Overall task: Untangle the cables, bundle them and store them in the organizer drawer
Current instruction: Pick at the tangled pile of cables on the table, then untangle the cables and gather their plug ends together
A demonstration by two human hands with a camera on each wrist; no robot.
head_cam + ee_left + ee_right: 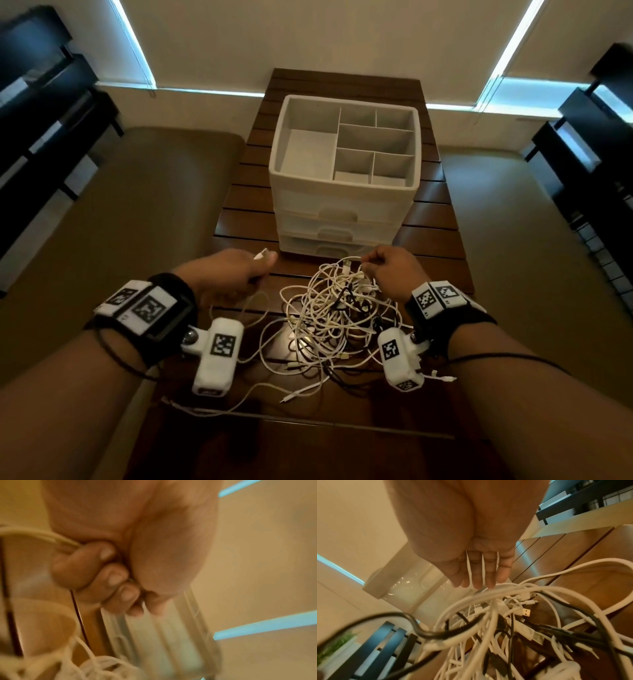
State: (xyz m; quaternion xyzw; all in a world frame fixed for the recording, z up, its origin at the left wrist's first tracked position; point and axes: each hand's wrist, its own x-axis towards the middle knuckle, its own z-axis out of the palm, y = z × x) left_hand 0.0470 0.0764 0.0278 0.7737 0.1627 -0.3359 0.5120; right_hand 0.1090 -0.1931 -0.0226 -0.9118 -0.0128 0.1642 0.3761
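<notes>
A tangle of white and black cables (335, 318) (496, 615) lies on the wooden table (431, 240), in front of the white organizer (346, 195). The organizer's three drawers are shut and its top tray has empty compartments. My left hand (263, 262) (120, 582) is fisted around one white cable (42, 535), left of the pile. That cable's plug (261, 255) sticks out past the thumb. At the pile's far edge, my right hand (367, 265) (476, 584) pinches a white strand with its fingertips.
Loose cable ends trail toward the near table edge (291, 397). Beige cushioned seats (102, 212) flank the narrow table on both sides. Black shelf units (589, 144) stand at the far left and right. Bare tabletop lies right of the organizer.
</notes>
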